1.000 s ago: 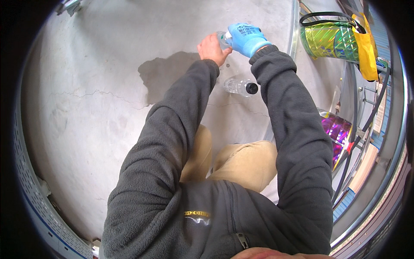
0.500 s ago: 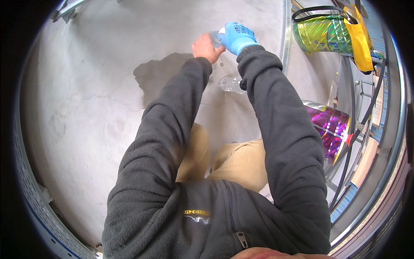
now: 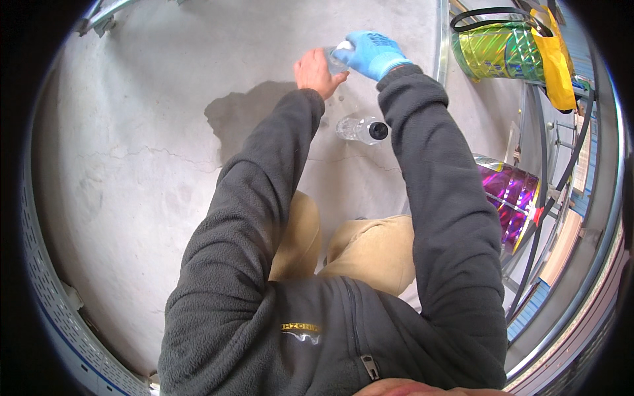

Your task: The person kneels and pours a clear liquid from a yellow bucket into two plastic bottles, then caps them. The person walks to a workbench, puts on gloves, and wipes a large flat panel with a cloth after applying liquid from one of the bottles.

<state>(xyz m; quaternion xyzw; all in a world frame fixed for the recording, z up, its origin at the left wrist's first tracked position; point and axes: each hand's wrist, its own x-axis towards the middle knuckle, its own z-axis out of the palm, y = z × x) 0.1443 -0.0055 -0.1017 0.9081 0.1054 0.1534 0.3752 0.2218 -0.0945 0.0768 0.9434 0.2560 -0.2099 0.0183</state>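
Note:
My bare left hand (image 3: 317, 72) is wrapped round a clear plastic bottle (image 3: 335, 61), near the top of the view. My right hand (image 3: 375, 54), in a light blue glove, grips the white cap (image 3: 345, 46) of that bottle with thumb and fingers. Much of the held bottle is hidden behind the hands. A second clear bottle (image 3: 356, 129) with a black cap (image 3: 378, 131) stands on the concrete floor, nearer to me and beside my right sleeve. Neither hand touches it.
A dark irregular patch (image 3: 247, 115) spreads on the floor left of my hands. At the right are a shiny green-yellow cylinder (image 3: 498, 54), a yellow bag (image 3: 556, 63), a shiny purple cylinder (image 3: 512, 198), a black cable and metal framing. A metal leg (image 3: 99, 16) is at the far left.
My gloved right hand has turned and shifted slightly right at the white cap. My right sleeve has moved right too, uncovering the second bottle's black cap. The left hand stays nearly in place.

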